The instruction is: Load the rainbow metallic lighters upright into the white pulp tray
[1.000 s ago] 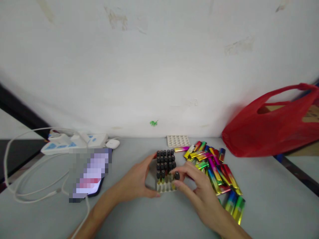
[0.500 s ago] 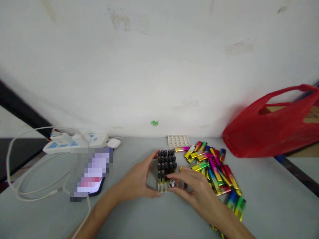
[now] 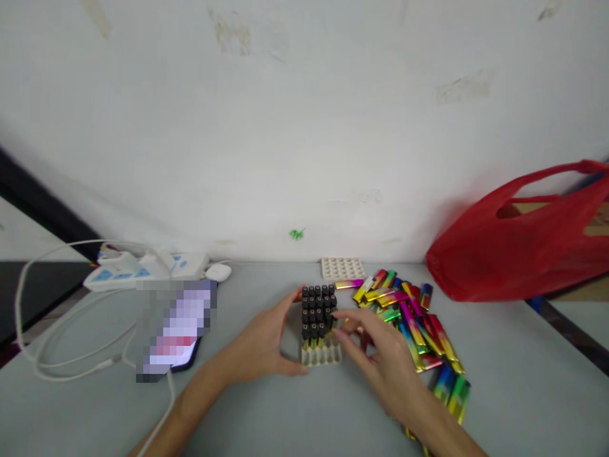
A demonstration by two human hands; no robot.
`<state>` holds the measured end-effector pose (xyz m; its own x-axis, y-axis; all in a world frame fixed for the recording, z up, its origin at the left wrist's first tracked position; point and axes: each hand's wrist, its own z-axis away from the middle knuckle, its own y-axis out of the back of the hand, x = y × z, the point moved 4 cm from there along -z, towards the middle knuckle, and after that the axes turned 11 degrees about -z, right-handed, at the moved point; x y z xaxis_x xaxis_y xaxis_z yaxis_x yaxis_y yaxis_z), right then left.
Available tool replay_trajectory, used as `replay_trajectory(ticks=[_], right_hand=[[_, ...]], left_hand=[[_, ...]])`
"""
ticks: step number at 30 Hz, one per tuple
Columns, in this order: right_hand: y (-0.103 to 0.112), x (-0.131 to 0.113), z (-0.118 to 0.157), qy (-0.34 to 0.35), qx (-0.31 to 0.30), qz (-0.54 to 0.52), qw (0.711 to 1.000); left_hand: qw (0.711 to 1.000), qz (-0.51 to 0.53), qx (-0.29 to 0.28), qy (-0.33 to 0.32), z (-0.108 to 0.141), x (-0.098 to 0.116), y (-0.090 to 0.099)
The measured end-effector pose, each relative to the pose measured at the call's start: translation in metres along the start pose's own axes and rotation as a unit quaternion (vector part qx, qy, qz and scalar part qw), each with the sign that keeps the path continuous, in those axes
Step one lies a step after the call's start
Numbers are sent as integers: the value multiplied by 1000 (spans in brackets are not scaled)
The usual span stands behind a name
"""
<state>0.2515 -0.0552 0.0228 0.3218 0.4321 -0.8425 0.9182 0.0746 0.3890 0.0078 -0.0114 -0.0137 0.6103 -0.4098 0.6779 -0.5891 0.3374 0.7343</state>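
A white slotted tray (image 3: 321, 357) stands on the grey table, filled from the back with upright sticks (image 3: 318, 303) that have black tops and gold bodies. The front row of slots is bare, and behind it three sticks stand at the left. My left hand (image 3: 259, 343) braces the tray from the left, thumb at its front corner and fingers at the back. At the tray's right side, my right hand (image 3: 375, 346) pinches a black-topped stick between thumb and forefinger; the fingers partly cover it.
Right of the tray lies a loose pile of shiny multicoloured sticks (image 3: 413, 324). A second white tray (image 3: 342, 268) sits by the wall. On the left are a phone (image 3: 183, 327), a power strip (image 3: 190, 263) and white cables. A red bag (image 3: 504, 254) stands at the right.
The stick my right hand held at the front row now stands in the tray as that row's third. My right hand has moved slightly up and right; the left hand keeps its hold.
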Motion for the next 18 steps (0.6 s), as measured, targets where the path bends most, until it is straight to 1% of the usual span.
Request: replay_trajectory(ticks=[2,3,6,9,12,18], right_hand=[[8,1,-5,-8,18,53,998],[11,3,-7,-15,17,91,996],[18,11,-12,-42,-1,221,974],[21,20,-12,-64,-28,292,954],[20,26,-10,-72,-49,291,953],[13,27,-6,-70,-46,225,971]], left_hand=[[1000,-4,5,-3,0,1,1],[1000,-6,7,-4,0,1,1],[1000,-9,15,-1,-1,2,2],[1000,-1,19,-1,0,2,3],[1000,2,17,-1,-1,1,3],[1000,4,13,-3,-1,0,2]])
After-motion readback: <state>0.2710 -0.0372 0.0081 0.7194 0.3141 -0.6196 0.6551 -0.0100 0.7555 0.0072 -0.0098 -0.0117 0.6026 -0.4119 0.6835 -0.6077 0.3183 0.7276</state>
